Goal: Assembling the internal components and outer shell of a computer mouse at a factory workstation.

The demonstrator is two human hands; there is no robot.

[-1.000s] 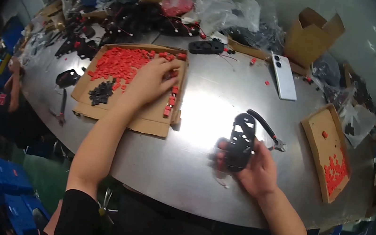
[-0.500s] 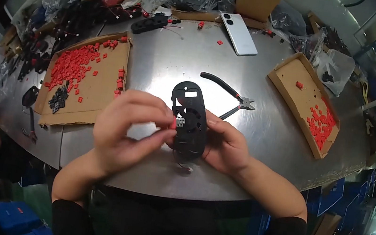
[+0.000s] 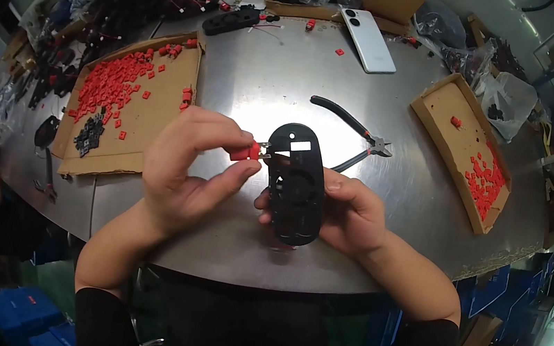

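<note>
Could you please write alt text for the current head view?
A person's left hand pinches a small red part with metal prongs beside an oblong black housing held in the right hand, over a metal table. Diagonal cutters lie beyond, between two cardboard trays of red pieces.

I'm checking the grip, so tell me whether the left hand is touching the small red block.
Touching: the head view shows the left hand pinching the red block between thumb and finger.
</note>
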